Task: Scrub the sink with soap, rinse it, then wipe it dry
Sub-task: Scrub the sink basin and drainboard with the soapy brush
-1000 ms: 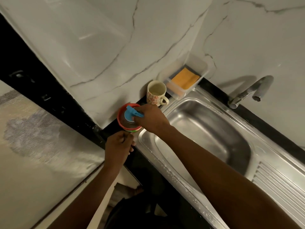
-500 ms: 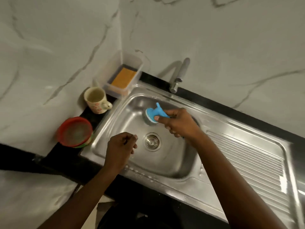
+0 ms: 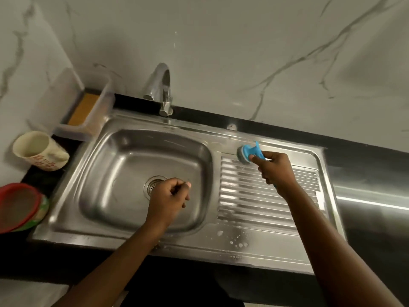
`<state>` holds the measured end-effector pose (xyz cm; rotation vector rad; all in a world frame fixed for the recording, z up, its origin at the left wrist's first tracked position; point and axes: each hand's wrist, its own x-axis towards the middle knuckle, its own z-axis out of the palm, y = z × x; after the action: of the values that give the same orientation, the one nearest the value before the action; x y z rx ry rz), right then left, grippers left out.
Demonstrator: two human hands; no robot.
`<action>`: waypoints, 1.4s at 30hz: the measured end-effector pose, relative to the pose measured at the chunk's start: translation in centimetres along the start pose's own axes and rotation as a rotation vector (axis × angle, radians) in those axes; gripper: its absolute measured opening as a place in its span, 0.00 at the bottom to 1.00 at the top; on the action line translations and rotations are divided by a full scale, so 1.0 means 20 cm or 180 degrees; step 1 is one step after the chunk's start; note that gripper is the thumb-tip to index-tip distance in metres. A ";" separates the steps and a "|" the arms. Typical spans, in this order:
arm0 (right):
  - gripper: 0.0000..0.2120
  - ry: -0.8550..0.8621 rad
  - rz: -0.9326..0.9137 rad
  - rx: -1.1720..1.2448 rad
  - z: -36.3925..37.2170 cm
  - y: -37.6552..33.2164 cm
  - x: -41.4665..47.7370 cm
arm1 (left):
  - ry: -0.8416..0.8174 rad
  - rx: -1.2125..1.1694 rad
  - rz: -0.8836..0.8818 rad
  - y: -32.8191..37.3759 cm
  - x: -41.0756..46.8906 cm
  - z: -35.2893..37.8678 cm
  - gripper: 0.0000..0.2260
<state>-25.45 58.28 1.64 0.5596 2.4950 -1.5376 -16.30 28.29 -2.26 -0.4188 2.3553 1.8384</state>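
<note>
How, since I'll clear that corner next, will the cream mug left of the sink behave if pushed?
The mug looks ceramic: probably stiff, fairly heavy for its size, and liable to chip against the steel sink. It stands on its base, so it should slide, not roll. Suds on the sink rim hint at wetness, so it might slip.

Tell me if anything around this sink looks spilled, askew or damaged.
Only white suds spot the front rim of the sink, below the drainboard; that fits scrubbing with the brush. Nothing else looks damaged or askew.

Bare forearms [image 3: 124,258]; bare left hand [image 3: 169,196], right hand [image 3: 275,168].
</note>
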 end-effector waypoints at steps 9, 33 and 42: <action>0.23 0.0343 -0.0208 -0.0827 0.26 0.19 0.16 | -0.0048 0.0180 -0.0067 0.02 -0.03 0.11 0.12; 0.25 -0.0122 -0.0496 -0.1973 0.11 0.25 0.10 | 0.0088 0.0171 -0.0138 0.02 -0.01 0.10 0.11; 0.21 -0.0164 -0.0788 -0.1701 0.46 0.08 0.17 | 0.0038 0.0148 -0.0101 0.02 -0.02 0.11 0.11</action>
<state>-28.41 51.55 -5.07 0.1295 2.8466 -0.8548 -16.26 30.50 -2.30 -0.4603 2.3798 1.7687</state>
